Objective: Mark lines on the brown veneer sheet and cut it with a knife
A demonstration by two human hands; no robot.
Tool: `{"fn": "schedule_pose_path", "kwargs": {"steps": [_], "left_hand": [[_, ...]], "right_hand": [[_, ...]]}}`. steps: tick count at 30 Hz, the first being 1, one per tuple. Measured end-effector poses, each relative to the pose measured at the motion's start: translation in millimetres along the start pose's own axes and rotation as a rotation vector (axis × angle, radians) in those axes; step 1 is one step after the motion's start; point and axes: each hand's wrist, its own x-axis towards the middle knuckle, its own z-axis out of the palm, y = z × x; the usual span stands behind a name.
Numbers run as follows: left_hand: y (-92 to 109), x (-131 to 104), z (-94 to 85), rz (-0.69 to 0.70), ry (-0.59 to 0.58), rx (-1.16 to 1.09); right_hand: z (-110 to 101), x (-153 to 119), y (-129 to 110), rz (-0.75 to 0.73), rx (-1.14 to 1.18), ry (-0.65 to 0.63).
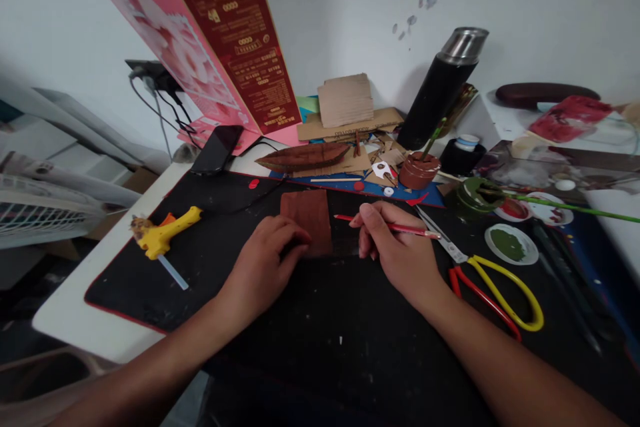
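A brown rectangular piece (316, 212) lies flat on the black mat (300, 320). My left hand (270, 259) rests at its lower left edge, fingers curled; whether they pinch the piece is hidden. To the right of the piece, my right hand (395, 247) is closed around a red pencil (407, 229), whose tip points left toward the piece. Scissors (467, 257) with one yellow and one red handle lie just right of my right hand, blades partly behind it.
A yellow glue gun (167, 232) lies at the left, near a phone (217, 149). Behind are a brown leaf shape (305, 157), cardboard scraps (346, 101) and a black thermos (440, 90). Paint jars (419, 171) and a green paint dish (511, 244) stand right.
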Motion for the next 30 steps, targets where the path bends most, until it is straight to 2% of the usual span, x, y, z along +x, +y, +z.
{"fn": "schedule_pose_path", "kwargs": {"steps": [5, 11, 17, 24, 30], "left_hand": [[7.5, -17.5, -10.1, 0.057, 0.068, 0.083], [0.1, -38.9, -13.6, 0.144, 0.021, 0.234], [-10.8, -32.7, -16.9, 0.106, -0.041, 0.28], [-18.2, -12.9, -28.0, 0.01, -0.204, 0.088], [-10.7, -13.0, -31.6, 0.004, -0.238, 0.039]], "right_hand": [[2.9, -1.1, 2.5, 0.034, 0.003, -0.027], [4.0, -1.7, 3.7, 0.043, -0.012, -0.05], [3.5, -1.0, 3.8, 0.039, -0.01, -0.034], [1.1, 0.2, 1.2, 0.039, 0.015, -0.01], [-3.4, 3.3, -2.3, 0.036, 0.06, 0.035]]}}
